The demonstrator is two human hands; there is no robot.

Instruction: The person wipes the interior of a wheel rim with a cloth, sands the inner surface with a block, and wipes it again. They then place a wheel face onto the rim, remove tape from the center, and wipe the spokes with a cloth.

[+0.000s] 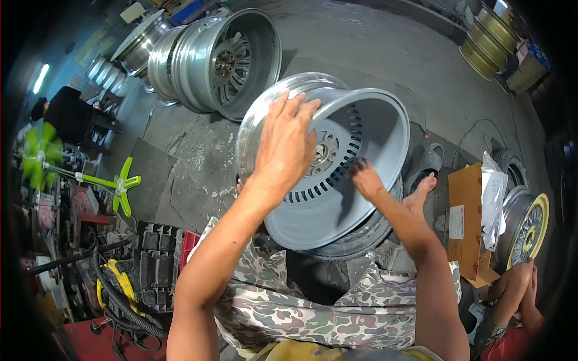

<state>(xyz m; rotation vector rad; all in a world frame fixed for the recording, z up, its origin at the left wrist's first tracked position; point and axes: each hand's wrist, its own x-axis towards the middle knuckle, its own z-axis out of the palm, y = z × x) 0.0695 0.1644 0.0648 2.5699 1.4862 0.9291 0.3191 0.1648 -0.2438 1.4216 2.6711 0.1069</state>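
Note:
A silver-grey wheel rim [379, 144] leans tilted in front of me, its inner barrel facing up toward me and a ring of slots around the hub. Beneath its lower edge lies a black tire [367, 242]. My left hand [288, 135] straddles the rim's upper left lip, fingers extended over the outer barrel and thumb toward the inside. Inside the barrel, near the slots, is my right hand [365, 179]. Its fingertips look dark and blurred, so I cannot make out whether they hold anything.
Several large rims [247, 54] stand behind at the left. A green fan [123, 183] and cluttered tools are on the left. At right are a cardboard box [465, 210], a yellow-lipped rim [528, 231] and another person's hands [530, 277]. A gold rim [489, 42] stands farther back.

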